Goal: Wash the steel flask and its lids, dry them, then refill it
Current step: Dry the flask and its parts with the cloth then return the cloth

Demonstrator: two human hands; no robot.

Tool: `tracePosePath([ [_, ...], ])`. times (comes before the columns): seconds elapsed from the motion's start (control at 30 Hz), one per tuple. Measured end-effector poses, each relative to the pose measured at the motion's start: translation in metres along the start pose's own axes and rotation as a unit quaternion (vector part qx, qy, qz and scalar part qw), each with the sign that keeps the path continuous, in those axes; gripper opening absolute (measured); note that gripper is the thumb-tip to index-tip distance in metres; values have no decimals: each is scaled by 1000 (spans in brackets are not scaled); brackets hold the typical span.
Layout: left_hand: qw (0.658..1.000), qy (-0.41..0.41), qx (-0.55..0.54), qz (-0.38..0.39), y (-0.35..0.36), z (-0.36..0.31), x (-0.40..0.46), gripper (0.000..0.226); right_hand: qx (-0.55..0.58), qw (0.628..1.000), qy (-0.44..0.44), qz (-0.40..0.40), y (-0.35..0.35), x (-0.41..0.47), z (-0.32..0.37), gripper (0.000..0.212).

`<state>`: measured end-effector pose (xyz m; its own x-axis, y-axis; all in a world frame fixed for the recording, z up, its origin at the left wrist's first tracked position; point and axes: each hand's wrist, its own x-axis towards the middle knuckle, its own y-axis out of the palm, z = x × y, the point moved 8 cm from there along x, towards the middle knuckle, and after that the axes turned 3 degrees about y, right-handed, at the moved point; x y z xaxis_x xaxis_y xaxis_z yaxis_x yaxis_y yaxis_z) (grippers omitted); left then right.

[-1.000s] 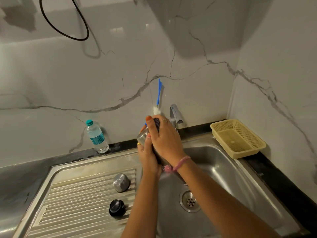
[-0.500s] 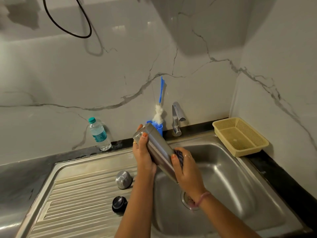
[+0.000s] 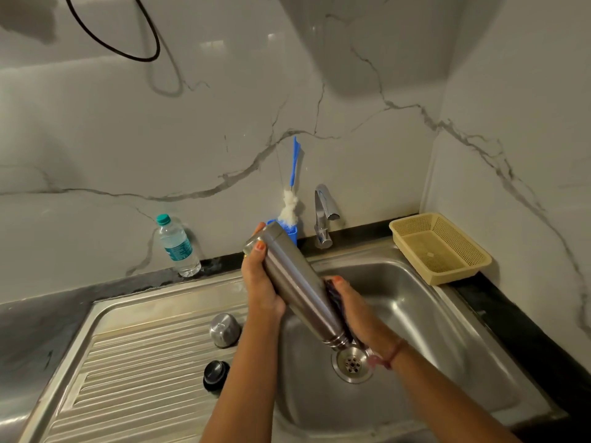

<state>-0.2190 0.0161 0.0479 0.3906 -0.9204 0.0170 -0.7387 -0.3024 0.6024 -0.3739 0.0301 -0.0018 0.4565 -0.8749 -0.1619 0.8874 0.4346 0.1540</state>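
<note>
Both forearms reach forward. The left hand (image 3: 260, 284) grips the steel flask (image 3: 300, 286) near its raised base; the right hand (image 3: 351, 310) wraps a dark scrubber (image 3: 331, 290) against its lower side.

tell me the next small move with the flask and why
Probably slide the right hand with its dark scrubber up the flask; it sits near the mouth end, tilted down over the sink, while the left hand holds the base end.
</note>
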Motion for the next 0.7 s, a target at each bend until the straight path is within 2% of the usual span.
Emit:
tracePosePath([
  [0.07, 999, -31, -3, -11, -3, 6, -1, 88, 147, 985, 83, 22, -8, -7, -29, 52],
  [0.2, 998, -58, 9, -7, -2, 10, -6, 79, 150, 984, 89, 16, -17, -9, -28, 49],
  [0.3, 998, -38, 20, -39, -8, 6, -5, 85, -1, 994, 107, -20, -15, -9, -15, 46],
  [0.37, 993, -21, 35, -108, -19, 3, -5, 63, -161, 981, 48, -100, -17, -8, 2, 48],
  [0.43, 986, 1, 29, -165, -26, -2, -7, 39, -257, 948, -47, -183, -13, -15, 18, 37],
  [0.5, 979, 19, 14, -205, -31, -8, -8, 31, -319, 902, -155, -248, -3, -32, 30, 30],
  [0.57, 974, 28, 1, -225, -33, -13, -7, 30, -423, 833, -219, -279, 12, -48, 30, 48],
  [0.63, 972, 30, 0, -233, -35, -18, -5, 30, -511, 778, -250, -267, 22, -54, 24, 60],
  [0.7, 971, 24, 10, -238, -39, -19, -4, 35, -531, 774, -278, -204, 22, -52, 19, 67],
])
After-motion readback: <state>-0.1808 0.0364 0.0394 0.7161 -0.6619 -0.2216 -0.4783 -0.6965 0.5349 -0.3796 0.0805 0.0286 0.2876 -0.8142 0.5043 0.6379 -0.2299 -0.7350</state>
